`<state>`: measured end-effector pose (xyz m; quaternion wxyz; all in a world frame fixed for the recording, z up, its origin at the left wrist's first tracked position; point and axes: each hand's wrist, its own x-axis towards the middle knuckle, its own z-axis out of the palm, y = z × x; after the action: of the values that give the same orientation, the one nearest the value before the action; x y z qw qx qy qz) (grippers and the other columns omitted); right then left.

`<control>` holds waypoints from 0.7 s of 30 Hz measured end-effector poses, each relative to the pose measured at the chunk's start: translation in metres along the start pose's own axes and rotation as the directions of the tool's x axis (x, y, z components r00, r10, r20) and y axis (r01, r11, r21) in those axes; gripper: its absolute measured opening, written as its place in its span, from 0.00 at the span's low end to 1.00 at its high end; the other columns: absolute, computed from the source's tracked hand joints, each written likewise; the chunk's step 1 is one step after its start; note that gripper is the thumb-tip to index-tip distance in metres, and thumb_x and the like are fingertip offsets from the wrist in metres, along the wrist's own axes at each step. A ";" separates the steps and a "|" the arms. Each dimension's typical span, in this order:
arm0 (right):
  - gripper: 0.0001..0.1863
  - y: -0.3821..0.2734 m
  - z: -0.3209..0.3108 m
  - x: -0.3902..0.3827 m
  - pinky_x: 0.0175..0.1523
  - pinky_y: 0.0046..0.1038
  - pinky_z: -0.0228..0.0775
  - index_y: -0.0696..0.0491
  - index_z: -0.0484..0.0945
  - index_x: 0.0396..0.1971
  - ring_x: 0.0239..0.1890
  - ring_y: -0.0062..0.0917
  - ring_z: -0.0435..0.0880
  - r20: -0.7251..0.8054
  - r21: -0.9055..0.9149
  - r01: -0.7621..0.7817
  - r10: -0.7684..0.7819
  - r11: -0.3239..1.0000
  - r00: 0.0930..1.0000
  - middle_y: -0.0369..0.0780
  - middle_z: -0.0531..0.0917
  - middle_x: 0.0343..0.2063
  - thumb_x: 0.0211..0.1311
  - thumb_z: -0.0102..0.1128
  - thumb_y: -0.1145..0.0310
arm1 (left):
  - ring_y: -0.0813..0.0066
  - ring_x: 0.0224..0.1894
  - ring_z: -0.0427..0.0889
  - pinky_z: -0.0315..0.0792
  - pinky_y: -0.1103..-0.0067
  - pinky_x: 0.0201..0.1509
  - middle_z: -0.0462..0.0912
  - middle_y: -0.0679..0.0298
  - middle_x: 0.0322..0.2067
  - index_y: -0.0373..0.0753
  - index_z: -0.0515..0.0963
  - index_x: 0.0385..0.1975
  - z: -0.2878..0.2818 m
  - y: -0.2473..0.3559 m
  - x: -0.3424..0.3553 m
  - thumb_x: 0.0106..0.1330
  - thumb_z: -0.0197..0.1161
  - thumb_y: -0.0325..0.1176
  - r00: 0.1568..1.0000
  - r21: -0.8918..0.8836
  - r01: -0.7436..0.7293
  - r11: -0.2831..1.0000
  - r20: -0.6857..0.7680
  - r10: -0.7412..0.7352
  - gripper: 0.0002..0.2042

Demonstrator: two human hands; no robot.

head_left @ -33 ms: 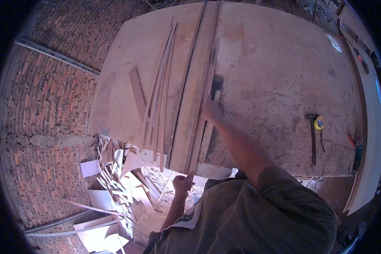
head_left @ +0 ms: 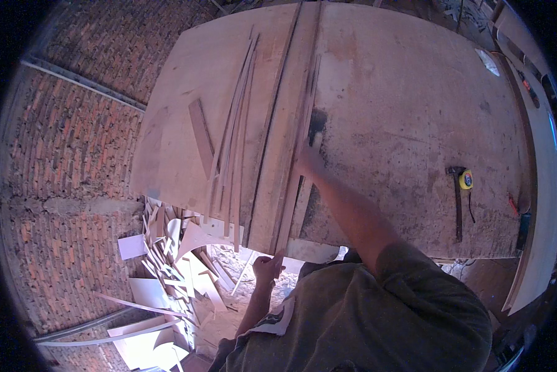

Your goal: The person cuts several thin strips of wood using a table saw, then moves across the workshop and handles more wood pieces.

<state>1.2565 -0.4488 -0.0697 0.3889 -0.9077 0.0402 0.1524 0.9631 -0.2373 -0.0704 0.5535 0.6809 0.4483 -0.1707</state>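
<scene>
A long wooden strip [head_left: 287,217] runs lengthwise down the table, beside a wide straight board [head_left: 272,167] with dark edges. My left hand [head_left: 267,268] is at the strip's near end, just off the table edge, with thumb and fingers closed on it. My right hand [head_left: 307,162] reaches out over the strip about halfway along and rests against it. Its fingers are blurred and partly hidden, so their grip does not show. A short wooden piece [head_left: 301,208] lies just right of the strip, near a dark stain.
Several thin strips [head_left: 236,136] and a short flat offcut [head_left: 200,130] lie on the table's left part. At right are a hammer [head_left: 458,204] and a yellow tape measure [head_left: 465,180]. Wood scraps [head_left: 167,254] heap on the floor by a brick wall [head_left: 74,149].
</scene>
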 end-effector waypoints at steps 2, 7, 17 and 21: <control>0.42 0.007 0.005 0.011 0.51 0.45 0.72 0.77 0.45 0.60 0.42 0.54 0.80 0.022 -0.048 -0.021 0.022 0.999 1.000 0.68 0.75 0.41 0.50 0.53 0.71 | 0.72 0.16 0.80 0.72 0.79 0.17 0.78 0.60 0.18 0.32 0.74 0.25 -0.003 -0.002 0.007 0.47 0.77 0.44 0.998 -0.013 -0.001 1.000 0.069 0.002 0.22; 0.42 -0.005 0.000 0.001 0.60 0.43 0.63 0.78 0.46 0.60 0.43 0.57 0.79 -0.021 -0.098 0.046 -0.048 0.994 0.999 0.69 0.74 0.42 0.49 0.54 0.71 | 0.71 0.31 0.83 0.74 0.78 0.34 0.81 0.60 0.25 0.31 0.77 0.35 -0.025 -0.027 0.000 0.58 0.67 0.44 0.932 0.046 0.157 0.987 0.325 -0.163 0.19; 0.36 -0.002 0.008 0.022 0.64 0.63 0.31 0.77 0.61 0.54 0.55 0.51 0.72 -0.011 -0.394 0.109 -0.123 0.913 0.992 0.65 0.71 0.51 0.50 0.55 0.64 | 0.71 0.26 0.83 0.77 0.79 0.31 0.82 0.59 0.24 0.29 0.79 0.31 -0.021 -0.025 -0.001 0.57 0.69 0.42 0.953 -0.036 0.037 0.999 0.301 -0.025 0.18; 0.36 0.006 0.004 0.028 0.63 0.65 0.34 0.77 0.62 0.55 0.55 0.50 0.73 0.021 -0.345 0.073 -0.070 0.936 0.997 0.64 0.71 0.52 0.50 0.55 0.64 | 0.70 0.27 0.84 0.77 0.79 0.31 0.82 0.59 0.24 0.28 0.79 0.32 -0.017 -0.013 -0.007 0.56 0.70 0.42 0.954 -0.019 0.025 1.000 0.298 -0.018 0.19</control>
<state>1.2811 -0.4487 -0.0855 0.2291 -0.9621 -0.0217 0.1466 0.9443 -0.2255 -0.0675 0.6204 0.6363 0.3689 -0.2724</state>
